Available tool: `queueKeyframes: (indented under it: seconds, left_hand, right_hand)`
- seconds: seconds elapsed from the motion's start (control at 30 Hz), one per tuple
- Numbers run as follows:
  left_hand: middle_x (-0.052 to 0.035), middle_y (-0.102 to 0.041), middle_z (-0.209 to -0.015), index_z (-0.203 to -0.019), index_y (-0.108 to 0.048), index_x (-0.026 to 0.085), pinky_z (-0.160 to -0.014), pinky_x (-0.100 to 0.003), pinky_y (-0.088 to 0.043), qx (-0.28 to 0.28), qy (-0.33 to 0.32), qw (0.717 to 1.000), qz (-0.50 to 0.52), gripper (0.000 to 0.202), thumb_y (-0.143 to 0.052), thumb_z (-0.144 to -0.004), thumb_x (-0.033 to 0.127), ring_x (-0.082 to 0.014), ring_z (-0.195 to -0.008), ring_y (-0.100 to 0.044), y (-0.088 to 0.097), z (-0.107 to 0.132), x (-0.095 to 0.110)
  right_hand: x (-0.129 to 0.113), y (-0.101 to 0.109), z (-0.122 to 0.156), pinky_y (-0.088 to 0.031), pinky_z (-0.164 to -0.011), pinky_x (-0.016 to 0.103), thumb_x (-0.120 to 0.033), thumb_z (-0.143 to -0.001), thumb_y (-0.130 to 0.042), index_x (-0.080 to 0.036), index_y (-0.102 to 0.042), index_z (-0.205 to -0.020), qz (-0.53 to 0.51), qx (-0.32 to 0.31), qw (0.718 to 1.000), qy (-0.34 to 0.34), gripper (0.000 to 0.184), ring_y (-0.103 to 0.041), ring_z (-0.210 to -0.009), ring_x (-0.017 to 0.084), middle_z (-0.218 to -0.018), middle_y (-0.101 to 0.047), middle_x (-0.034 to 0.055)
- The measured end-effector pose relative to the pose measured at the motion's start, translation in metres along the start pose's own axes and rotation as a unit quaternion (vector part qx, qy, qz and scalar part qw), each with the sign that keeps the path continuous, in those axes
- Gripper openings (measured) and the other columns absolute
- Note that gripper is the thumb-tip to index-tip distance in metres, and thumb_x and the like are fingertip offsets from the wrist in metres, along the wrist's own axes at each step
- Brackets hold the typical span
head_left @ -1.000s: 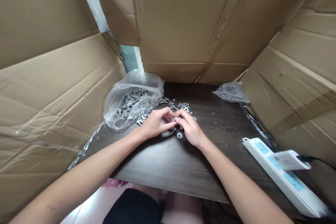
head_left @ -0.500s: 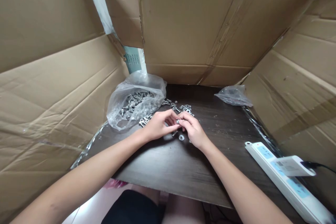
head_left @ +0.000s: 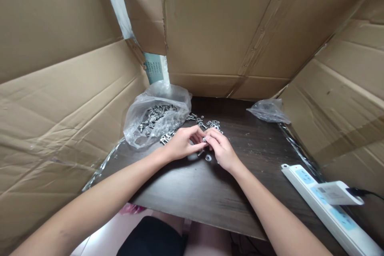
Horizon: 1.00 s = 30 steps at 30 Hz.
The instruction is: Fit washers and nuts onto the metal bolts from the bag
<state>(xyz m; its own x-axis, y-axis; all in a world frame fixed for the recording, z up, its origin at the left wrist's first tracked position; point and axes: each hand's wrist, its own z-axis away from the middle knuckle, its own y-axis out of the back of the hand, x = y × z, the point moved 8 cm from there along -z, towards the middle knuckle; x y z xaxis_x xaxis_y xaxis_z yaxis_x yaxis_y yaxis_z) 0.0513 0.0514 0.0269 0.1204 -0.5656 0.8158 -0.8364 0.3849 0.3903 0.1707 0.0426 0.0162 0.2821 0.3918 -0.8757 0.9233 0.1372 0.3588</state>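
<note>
Above the dark tabletop, my left hand (head_left: 186, 142) and my right hand (head_left: 221, 148) meet fingertip to fingertip. Between them they pinch a small silver bolt (head_left: 204, 139); only its end shows, and whether a washer or nut sits on it I cannot tell. Just beneath the fingers lie a loose screw (head_left: 201, 153) and a flat washer (head_left: 208, 158). Behind my right hand is a scatter of washers and nuts (head_left: 214, 124). More bolts (head_left: 166, 139) lie beside my left hand, partly covered by it.
A clear plastic bag (head_left: 135, 118) full of bolts stands open at the back left. Another clear bag (head_left: 268, 111) lies at the back right. A white power strip (head_left: 327, 204) with a plugged-in adapter (head_left: 337, 193) runs along the right. Cardboard walls (head_left: 222, 24) enclose the table (head_left: 192, 192).
Both hands keep the same pinch on the bolt, with barely any finger movement. The whole view has shifted slightly.
</note>
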Motion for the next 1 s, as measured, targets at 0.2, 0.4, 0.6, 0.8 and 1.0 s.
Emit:
queueKeyframes:
  seconds: [0.2, 0.4, 0.6, 0.8, 1.0]
  left_hand:
    - [-0.0031, -0.071, -0.08, -0.094, -0.062, 0.013, -0.065, -0.021, -0.055, 0.008, -0.01, 1.0, 0.003, 0.02, -0.072, -0.086, 0.028, -0.0119, -0.069, -0.067, 0.001, 0.0, 0.002]
    - [-0.0028, -0.07, -0.079, -0.092, -0.062, 0.013, -0.065, -0.021, -0.055, 0.01, -0.021, 1.0, -0.02, 0.016, -0.07, -0.088, 0.028, -0.012, -0.068, -0.067, 0.003, 0.001, 0.003]
    - [-0.0039, -0.07, -0.081, -0.094, -0.063, 0.014, -0.068, -0.023, -0.055, 0.008, -0.033, 0.996, -0.077, 0.016, -0.066, -0.092, 0.03, -0.0133, -0.07, -0.067, 0.004, 0.003, 0.006]
    - [-0.0018, -0.069, -0.073, -0.091, -0.064, 0.016, -0.062, -0.023, -0.051, 0.044, -0.03, 0.985, -0.164, 0.024, -0.071, -0.088, 0.039, -0.0124, -0.062, -0.064, 0.047, -0.004, 0.017]
    - [-0.0021, -0.066, -0.066, -0.078, -0.066, 0.019, -0.057, -0.028, -0.037, 0.18, 0.172, 0.863, -0.441, 0.027, -0.071, -0.083, 0.045, -0.0193, -0.063, -0.061, 0.143, 0.007, -0.004]
  right_hand:
    - [0.002, -0.001, 0.001, -0.041, -0.07, 0.032, -0.036, -0.099, -0.045, -0.019, -0.052, -0.073, -0.021, -0.008, 1.0, -0.013, 0.032, -0.051, -0.079, 0.02, -0.084, -0.052, 0.0047]
    - [0.006, -0.003, 0.001, -0.042, -0.066, 0.03, -0.034, -0.094, -0.048, -0.02, -0.052, -0.075, -0.021, -0.026, 0.999, -0.03, 0.024, -0.05, -0.077, 0.018, -0.085, -0.052, 0.0038]
    - [0.006, -0.009, 0.003, -0.043, -0.062, 0.029, -0.039, -0.097, -0.048, -0.02, -0.057, -0.084, -0.045, -0.028, 0.998, -0.043, 0.025, -0.05, -0.07, 0.017, -0.084, -0.053, 0.0029]
    - [-0.013, 0.002, 0.008, -0.046, -0.067, 0.031, -0.038, -0.1, -0.046, -0.021, -0.06, -0.103, 0.059, 0.069, 0.995, 0.03, 0.023, -0.056, -0.084, 0.021, -0.101, -0.059, 0.0076]
    - [-0.011, 0.01, 0.009, -0.048, -0.065, 0.031, -0.038, -0.099, -0.048, -0.021, -0.058, -0.105, 0.104, 0.095, 0.989, 0.035, 0.021, -0.058, -0.083, 0.021, -0.102, -0.06, 0.0085]
